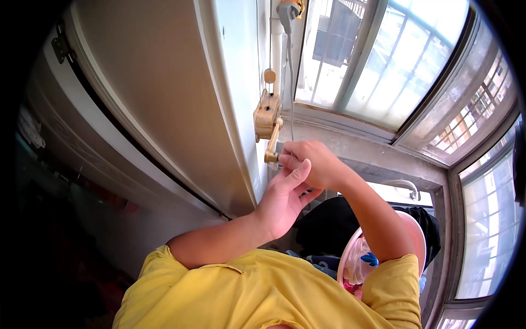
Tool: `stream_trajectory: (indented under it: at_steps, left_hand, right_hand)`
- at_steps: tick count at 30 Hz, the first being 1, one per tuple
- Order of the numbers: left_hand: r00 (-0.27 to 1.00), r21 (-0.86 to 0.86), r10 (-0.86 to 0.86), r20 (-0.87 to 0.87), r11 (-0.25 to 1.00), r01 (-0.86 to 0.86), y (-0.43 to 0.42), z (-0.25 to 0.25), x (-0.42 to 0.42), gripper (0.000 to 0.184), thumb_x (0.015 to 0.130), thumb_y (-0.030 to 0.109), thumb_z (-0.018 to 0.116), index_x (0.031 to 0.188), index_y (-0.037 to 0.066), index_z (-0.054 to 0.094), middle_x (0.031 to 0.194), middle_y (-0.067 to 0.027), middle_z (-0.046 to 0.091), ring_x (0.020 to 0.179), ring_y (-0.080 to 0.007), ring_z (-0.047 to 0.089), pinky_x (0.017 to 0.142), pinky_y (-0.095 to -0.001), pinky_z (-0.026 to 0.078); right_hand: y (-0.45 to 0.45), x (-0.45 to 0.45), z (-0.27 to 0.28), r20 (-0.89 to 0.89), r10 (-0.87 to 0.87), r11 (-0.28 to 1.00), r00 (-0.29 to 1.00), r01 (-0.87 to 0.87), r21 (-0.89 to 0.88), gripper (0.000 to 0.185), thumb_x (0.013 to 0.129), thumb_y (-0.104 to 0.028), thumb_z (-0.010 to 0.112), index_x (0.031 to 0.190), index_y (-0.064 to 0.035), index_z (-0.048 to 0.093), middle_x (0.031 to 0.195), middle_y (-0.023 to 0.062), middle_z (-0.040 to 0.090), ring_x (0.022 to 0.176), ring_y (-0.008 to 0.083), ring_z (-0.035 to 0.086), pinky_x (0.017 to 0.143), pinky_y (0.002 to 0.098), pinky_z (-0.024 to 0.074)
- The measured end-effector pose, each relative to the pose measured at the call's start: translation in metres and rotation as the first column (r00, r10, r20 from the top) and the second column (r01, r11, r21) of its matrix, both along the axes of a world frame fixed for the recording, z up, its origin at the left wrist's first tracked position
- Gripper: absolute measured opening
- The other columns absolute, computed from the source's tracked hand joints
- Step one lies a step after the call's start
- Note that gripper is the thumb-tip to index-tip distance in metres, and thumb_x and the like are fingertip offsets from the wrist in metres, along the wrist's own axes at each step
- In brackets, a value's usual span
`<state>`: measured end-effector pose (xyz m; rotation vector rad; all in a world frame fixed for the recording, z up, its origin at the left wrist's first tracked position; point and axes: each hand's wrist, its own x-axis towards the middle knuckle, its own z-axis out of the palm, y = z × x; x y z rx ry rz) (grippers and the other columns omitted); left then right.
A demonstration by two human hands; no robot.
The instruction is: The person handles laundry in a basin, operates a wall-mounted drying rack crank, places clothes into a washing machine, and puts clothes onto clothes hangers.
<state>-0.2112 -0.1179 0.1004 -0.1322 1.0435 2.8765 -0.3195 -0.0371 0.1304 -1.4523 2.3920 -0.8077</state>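
A gold-coloured crank box [267, 118] is fixed to the white wall strip, with thin cables running up from it. Its crank arm [273, 139] hangs downward and ends in a small knob [271, 157]. The fingers of my right hand [312, 162] are curled and pinched round the knob's end. Just below it, my left hand [284, 203] is turned palm up, thumb raised against the right hand's fingers, the other fingers loosely spread. Nothing shows in the left palm.
A brown door [148, 71] stands at the left. Windows [405, 60] fill the upper right above a sill. A grey plug [287, 13] with its cord hangs by the crank. Below right are a pink basin [418, 236] holding clothes and a dark cloth [329, 222].
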Motion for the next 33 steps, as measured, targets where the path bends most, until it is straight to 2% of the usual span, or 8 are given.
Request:
stream_trajectory:
  at_steps: [6, 9, 11, 13, 15, 19, 25, 33]
  left_hand:
    - [0.955, 0.124, -0.031, 0.294, 0.992, -0.005, -0.001, -0.044, -0.008, 0.05, 0.082, 0.039, 0.065, 0.118, 0.011, 0.043, 0.114, -0.0045, 0.049, 0.109, -0.0184, 0.047, 0.098, -0.0371, 0.039]
    - [0.943, 0.116, 0.024, 0.332, 0.991, -0.066, -0.002, -0.063, -0.032, 0.052, 0.081, 0.038, 0.067, 0.117, 0.01, 0.043, 0.112, -0.0057, 0.048, 0.106, -0.0197, 0.047, 0.096, -0.0372, 0.04]
    - [0.937, 0.104, 0.055, 0.345, 0.99, -0.097, -0.003, -0.077, -0.053, 0.053, 0.08, 0.038, 0.068, 0.117, 0.01, 0.043, 0.112, -0.006, 0.048, 0.105, -0.0199, 0.047, 0.096, -0.037, 0.041]
    - [0.923, 0.077, 0.121, 0.366, 0.984, -0.16, -0.003, -0.085, -0.071, 0.053, 0.078, 0.038, 0.07, 0.115, 0.01, 0.045, 0.111, -0.0056, 0.047, 0.103, -0.0205, 0.047, 0.092, -0.0353, 0.042]
    - [0.92, 0.031, 0.177, 0.35, 0.979, -0.2, -0.002, -0.091, -0.086, 0.051, 0.078, 0.039, 0.07, 0.114, 0.011, 0.047, 0.111, -0.005, 0.048, 0.102, -0.0201, 0.047, 0.09, -0.0343, 0.042]
    - [0.907, -0.022, 0.302, 0.293, 0.951, -0.309, 0.003, -0.095, -0.112, 0.047, 0.078, 0.04, 0.07, 0.11, 0.013, 0.05, 0.108, -0.0024, 0.048, 0.099, -0.0166, 0.047, 0.086, -0.0309, 0.041]
    - [0.911, -0.032, 0.361, 0.199, 0.932, -0.362, -0.006, -0.087, -0.144, 0.046, 0.08, 0.041, 0.069, 0.111, 0.012, 0.051, 0.108, -0.0021, 0.05, 0.099, -0.0142, 0.048, 0.085, -0.0283, 0.042]
    - [0.899, 0.008, 0.437, 0.023, 0.9, -0.437, -0.007, -0.035, -0.169, 0.047, 0.084, 0.043, 0.063, 0.116, 0.012, 0.049, 0.109, -0.0006, 0.049, 0.098, -0.013, 0.049, 0.086, -0.0273, 0.041]
  right_hand:
    - [-0.001, -0.012, -0.074, 0.159, -0.076, 0.994, 0.984, 0.063, 0.087, 0.023, 0.084, -0.021, 0.051, 0.076, -0.0005, 0.056, 0.073, 0.0165, 0.061, 0.073, 0.0375, 0.058, 0.064, 0.0433, 0.0437]
    - [-0.005, -0.032, -0.098, 0.188, -0.095, 0.995, 0.978, 0.086, 0.057, 0.023, 0.084, -0.021, 0.051, 0.076, -0.0006, 0.057, 0.072, 0.0156, 0.061, 0.069, 0.0362, 0.058, 0.063, 0.0414, 0.0446]
    - [-0.01, -0.051, -0.117, 0.215, -0.165, 0.986, 0.963, 0.159, 0.043, 0.032, 0.084, -0.032, 0.054, 0.076, -0.002, 0.061, 0.077, 0.0189, 0.063, 0.073, 0.0392, 0.059, 0.065, 0.0454, 0.0461]
    - [-0.017, -0.07, -0.132, 0.181, -0.189, 0.982, 0.965, 0.187, 0.031, 0.03, 0.084, -0.029, 0.054, 0.075, -0.0011, 0.061, 0.073, 0.0171, 0.063, 0.07, 0.0358, 0.06, 0.063, 0.0422, 0.0461]
    - [-0.024, -0.087, -0.141, 0.181, -0.244, 0.97, 0.953, 0.244, 0.02, 0.029, 0.083, -0.027, 0.055, 0.074, -0.0003, 0.062, 0.069, 0.0149, 0.063, 0.066, 0.0306, 0.06, 0.06, 0.0385, 0.0467]
    - [-0.03, -0.112, -0.142, 0.2, -0.267, 0.963, 0.943, 0.27, 0.015, 0.029, 0.083, -0.028, 0.056, 0.077, -0.0015, 0.063, 0.07, 0.0142, 0.064, 0.066, 0.03, 0.061, 0.061, 0.0383, 0.0473]
    - [-0.042, -0.139, -0.122, 0.036, -0.331, 0.943, 0.943, 0.332, -0.026, 0.028, 0.08, -0.031, 0.059, 0.081, -0.003, 0.065, 0.079, 0.0169, 0.065, 0.079, 0.0358, 0.062, 0.071, 0.0428, 0.0482]
    - [-0.054, -0.167, -0.064, -0.058, -0.383, 0.921, 0.922, 0.376, -0.1, 0.031, 0.081, -0.032, 0.059, 0.076, -0.0016, 0.061, 0.081, 0.0198, 0.064, 0.083, 0.0385, 0.061, 0.072, 0.046, 0.0471]
